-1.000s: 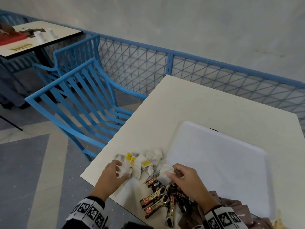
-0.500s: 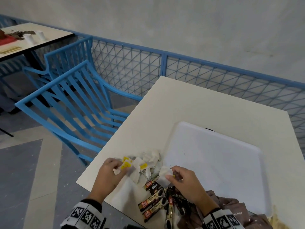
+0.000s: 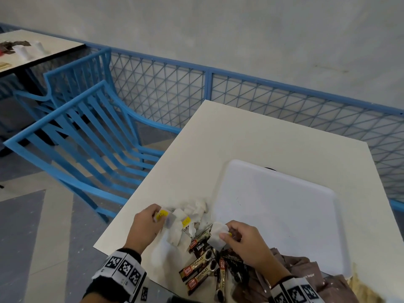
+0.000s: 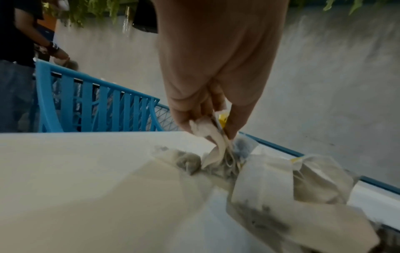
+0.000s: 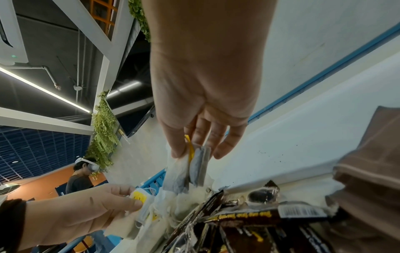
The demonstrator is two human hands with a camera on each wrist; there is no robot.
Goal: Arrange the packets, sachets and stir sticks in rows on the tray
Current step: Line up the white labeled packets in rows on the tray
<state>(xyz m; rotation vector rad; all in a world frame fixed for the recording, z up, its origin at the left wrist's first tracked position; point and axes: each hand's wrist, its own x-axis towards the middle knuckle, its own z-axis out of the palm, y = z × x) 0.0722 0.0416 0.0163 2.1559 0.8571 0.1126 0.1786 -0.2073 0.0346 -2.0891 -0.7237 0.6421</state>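
Now, leftmost, the left hand (image 3: 146, 228) has drawn a yellow-tagged tea bag (image 3: 162, 215) clear of the tangled pile (image 3: 192, 217), pinching its tag. Right of it, the right hand (image 3: 244, 241) keeps pinching another tea bag (image 3: 216, 234). Farther right, the tray (image 3: 284, 217) stays bare, so no row has begun.

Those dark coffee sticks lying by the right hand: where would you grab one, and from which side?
I would pinch a coffee stick across its narrow width, near the middle, coming straight down from above. It is long, thin and lies flat on the table, overlapping its neighbours, so a sideways approach would probably nudge the pile.
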